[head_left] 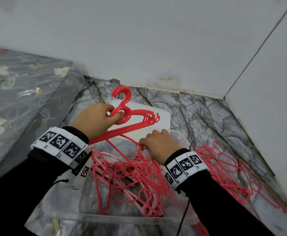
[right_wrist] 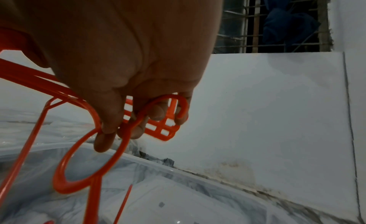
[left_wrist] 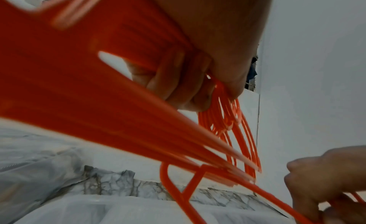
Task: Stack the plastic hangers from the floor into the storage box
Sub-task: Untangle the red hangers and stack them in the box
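The bundle of red hangers hangs above the clear storage box, your left hand fingers clamped round its necks. Your right hand pinches a single hanger over the box; more hangers lie on the marble floor.

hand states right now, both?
Left hand: grips a bundle of red hangers near the hooks.
Right hand: pinches one red hanger.
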